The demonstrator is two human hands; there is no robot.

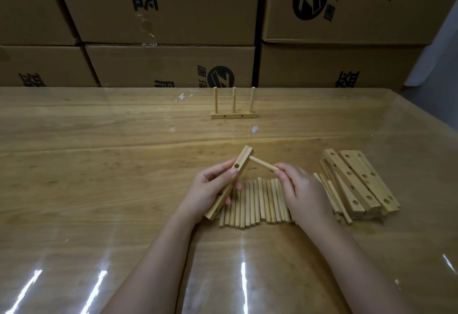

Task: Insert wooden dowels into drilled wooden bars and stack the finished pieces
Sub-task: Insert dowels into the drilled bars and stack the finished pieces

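Observation:
My left hand [210, 189] grips a drilled wooden bar [241, 158], held tilted above the table with its far end up. My right hand [301, 189] pinches a dowel [261, 164] whose far tip sits in the hole near the bar's upper end. Under both hands lies a row of several loose dowels [257, 202]. A pile of drilled bars [359, 182] lies to the right of my right hand. Farther back stands a finished bar [233, 115] with three upright dowels.
The wooden table [99, 164] has a glossy clear cover with small white flecks near the finished piece. Stacked cardboard boxes [168, 16] form a wall just behind the table's far edge. A few dowels lean against the bar pile.

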